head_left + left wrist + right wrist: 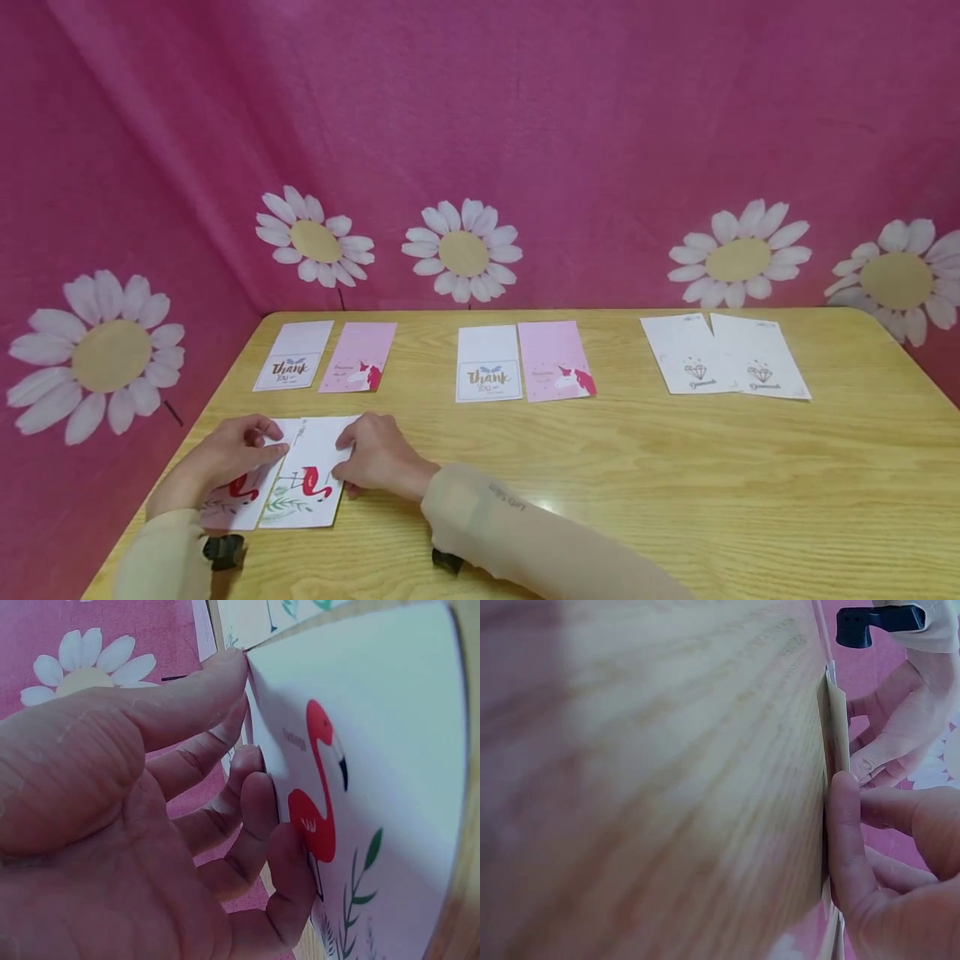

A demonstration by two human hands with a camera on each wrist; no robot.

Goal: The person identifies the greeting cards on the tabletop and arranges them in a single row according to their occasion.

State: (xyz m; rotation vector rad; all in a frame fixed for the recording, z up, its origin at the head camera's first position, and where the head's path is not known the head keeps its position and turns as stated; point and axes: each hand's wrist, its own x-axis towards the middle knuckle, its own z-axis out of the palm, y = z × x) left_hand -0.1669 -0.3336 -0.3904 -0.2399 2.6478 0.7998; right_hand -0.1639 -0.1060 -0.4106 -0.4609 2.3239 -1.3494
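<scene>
Two white flamingo cards lie side by side at the table's near left. My left hand (232, 454) reaches over the left flamingo card (405, 750), its thumb tip at one corner and curled fingers along the card's far edge. Curled fingers of my right hand (378, 454) hold the right edge of the right flamingo card (300, 450). In the right wrist view a fingertip lies along that card's edge, low against the table, with the left hand beyond. The two cards nearly meet along a narrow line.
Along the back of the wooden table (600, 483) lie a thank-you card (292, 358) and pink unicorn card (358, 354), another thank-you card (487, 358) and unicorn card (555, 358), then two overlapping diamond cards (686, 350). A magenta curtain (585, 125) with daisies hangs behind.
</scene>
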